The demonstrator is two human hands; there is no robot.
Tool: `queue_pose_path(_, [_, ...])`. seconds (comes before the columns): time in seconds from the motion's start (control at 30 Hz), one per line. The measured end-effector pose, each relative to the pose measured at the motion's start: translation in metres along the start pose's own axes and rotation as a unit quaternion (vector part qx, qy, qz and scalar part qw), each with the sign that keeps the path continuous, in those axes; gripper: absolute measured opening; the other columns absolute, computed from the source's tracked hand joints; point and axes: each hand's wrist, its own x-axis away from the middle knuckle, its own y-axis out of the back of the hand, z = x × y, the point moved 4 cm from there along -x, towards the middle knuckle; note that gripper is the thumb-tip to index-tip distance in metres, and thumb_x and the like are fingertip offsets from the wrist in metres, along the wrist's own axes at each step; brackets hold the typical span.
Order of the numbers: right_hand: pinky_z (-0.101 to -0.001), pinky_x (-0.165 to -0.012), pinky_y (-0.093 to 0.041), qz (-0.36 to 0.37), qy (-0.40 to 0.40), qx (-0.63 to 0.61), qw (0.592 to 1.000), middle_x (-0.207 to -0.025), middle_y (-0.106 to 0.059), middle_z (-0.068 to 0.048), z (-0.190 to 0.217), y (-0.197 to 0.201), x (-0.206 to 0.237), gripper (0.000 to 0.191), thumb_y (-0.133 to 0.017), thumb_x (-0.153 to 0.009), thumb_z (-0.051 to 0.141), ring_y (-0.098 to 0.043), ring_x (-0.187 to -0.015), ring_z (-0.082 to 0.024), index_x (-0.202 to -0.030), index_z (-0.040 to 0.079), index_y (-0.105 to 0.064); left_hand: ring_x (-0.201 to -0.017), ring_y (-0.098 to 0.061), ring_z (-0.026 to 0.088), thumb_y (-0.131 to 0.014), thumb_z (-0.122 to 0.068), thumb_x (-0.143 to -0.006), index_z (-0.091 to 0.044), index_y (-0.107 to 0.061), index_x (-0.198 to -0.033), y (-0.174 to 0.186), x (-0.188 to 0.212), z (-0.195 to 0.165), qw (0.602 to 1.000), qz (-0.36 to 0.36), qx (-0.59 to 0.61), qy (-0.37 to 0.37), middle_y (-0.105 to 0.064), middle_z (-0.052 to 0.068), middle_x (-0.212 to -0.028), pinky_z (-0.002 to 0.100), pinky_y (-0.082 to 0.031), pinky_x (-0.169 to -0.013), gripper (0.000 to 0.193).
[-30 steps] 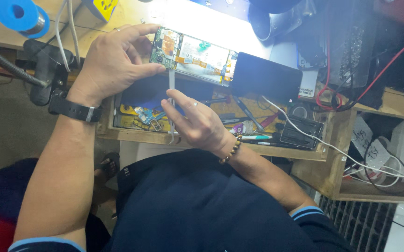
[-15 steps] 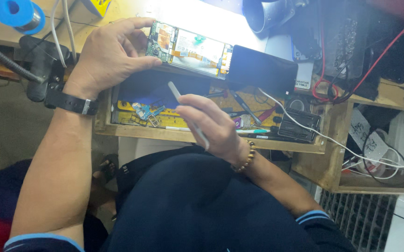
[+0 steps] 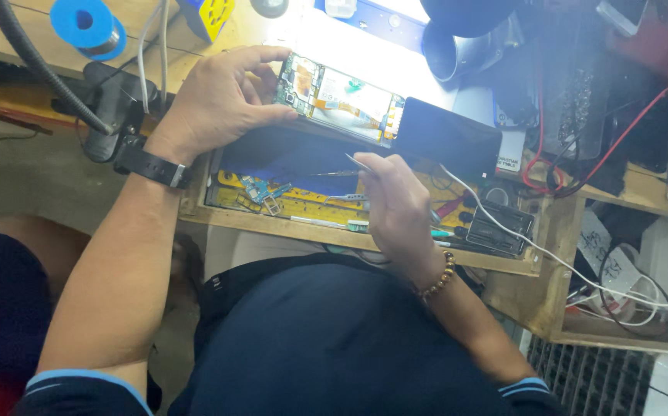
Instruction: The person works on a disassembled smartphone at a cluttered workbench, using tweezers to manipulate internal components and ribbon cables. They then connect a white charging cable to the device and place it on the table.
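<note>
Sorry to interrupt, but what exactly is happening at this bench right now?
A person seated at a cluttered wooden workbench is working on an opened phone, its circuit boards exposed under bright light. The left hand grips the phone's end and holds it up at the bench edge. The right hand holds thin metal tweezers just below the phone, not touching it. Beneath lies a tray of small parts, and a dark screen panel sits beside the phone.

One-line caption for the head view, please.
Left hand holds an opened phone with exposed circuit board at the lit bench; right hand holds thin metal tweezers above a parts drawer.
</note>
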Motion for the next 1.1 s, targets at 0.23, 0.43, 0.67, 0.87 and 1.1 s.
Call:
queue_pose_path(0.23, [-0.0398,-0.07,-0.055,0.005,0.073,0.163,0.984,-0.096,-0.061,-0.011,-0.004,-0.015,-0.016,0.035,-0.073,-0.092,-0.002,-0.066,-0.082,-0.027,-0.126,0.002,-0.067,-0.073,-0.069,0.008,-0.092,-0.028,-0.078,-0.012,-0.062,-0.142,-0.001,-0.001,-0.001,0.999,-0.001,0.014,-0.033,-0.073,0.002,-0.1,0.024,-0.057,-0.069,0.072])
queue_pose_path(0.43, [-0.0415,-0.078,-0.056,0.004,0.074,0.14,0.987,-0.102,-0.062,-0.013,-0.002,-0.02,-0.021,0.033,-0.074,-0.096,0.003,-0.066,-0.09,-0.031,-0.126,0.0,-0.063,-0.073,-0.068,0.007,-0.092,-0.027,-0.08,-0.012,-0.06,-0.144,-0.001,-0.003,0.0,0.999,0.011,0.035,-0.038,-0.072,0.001,-0.096,0.024,-0.057,-0.068,0.073])
queue_pose_path(0.67, [-0.0408,-0.081,-0.056,-0.007,0.055,0.109,0.993,-0.106,-0.064,-0.014,-0.002,-0.027,-0.013,0.025,-0.072,-0.097,0.0,-0.068,-0.093,-0.031,-0.12,0.002,-0.063,-0.075,-0.071,0.009,-0.092,-0.031,-0.076,-0.011,-0.064,-0.137,-0.003,-0.009,0.003,0.999,0.004,0.03,-0.042,-0.072,0.003,-0.092,0.026,-0.057,-0.068,0.07])
queue_pose_path(0.87, [-0.0387,-0.078,-0.057,-0.009,0.044,0.097,0.994,-0.103,-0.066,-0.014,-0.005,-0.033,-0.005,0.023,-0.07,-0.096,-0.003,-0.069,-0.089,-0.029,-0.119,-0.002,-0.067,-0.074,-0.071,0.012,-0.091,-0.035,-0.073,-0.013,-0.065,-0.136,-0.003,-0.011,0.002,0.999,0.004,0.025,-0.03,-0.073,0.003,-0.09,0.028,-0.057,-0.069,0.071])
queue_pose_path(1.1, [-0.04,-0.081,-0.056,-0.025,0.06,0.121,0.991,-0.108,-0.065,-0.016,-0.004,-0.037,-0.001,0.031,-0.067,-0.095,-0.006,-0.068,-0.093,-0.03,-0.126,-0.005,-0.066,-0.077,-0.072,0.013,-0.091,-0.035,-0.072,-0.014,-0.065,-0.136,-0.001,-0.014,-0.004,0.999,0.003,0.026,-0.029,-0.074,0.004,-0.091,0.028,-0.058,-0.071,0.072])
